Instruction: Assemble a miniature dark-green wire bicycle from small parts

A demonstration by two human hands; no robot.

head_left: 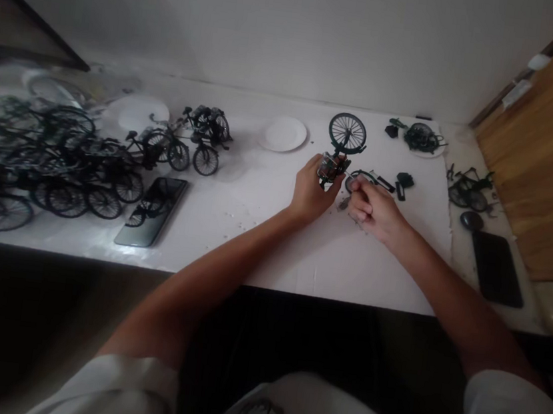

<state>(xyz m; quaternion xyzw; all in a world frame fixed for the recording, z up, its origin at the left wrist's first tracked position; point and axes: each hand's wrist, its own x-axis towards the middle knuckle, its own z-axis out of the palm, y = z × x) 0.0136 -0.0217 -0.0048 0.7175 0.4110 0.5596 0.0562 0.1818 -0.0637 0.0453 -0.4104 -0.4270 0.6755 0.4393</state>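
My left hand [310,188] is closed around a dark model bicycle [334,167], partly assembled, with its spoked wheel [347,132] standing up beyond my fingers. My right hand [373,207] is closed in a pinch on a thin, light-coloured rod-like tool [351,176], whose tip points at the bicycle; its exact kind is too small to tell. Just behind my right fingers lies a second wheel [360,180], partly hidden by them. Small dark parts [403,181] lie on the white tabletop to the right of it.
Many finished-looking model bicycles [69,168] crowd the left side, beside a phone [151,213]. A white plate [284,134] stands near the wall. At right are a plate of dark parts [423,139], another model bicycle [471,189], a mouse [472,221] and a black flat device [497,268].
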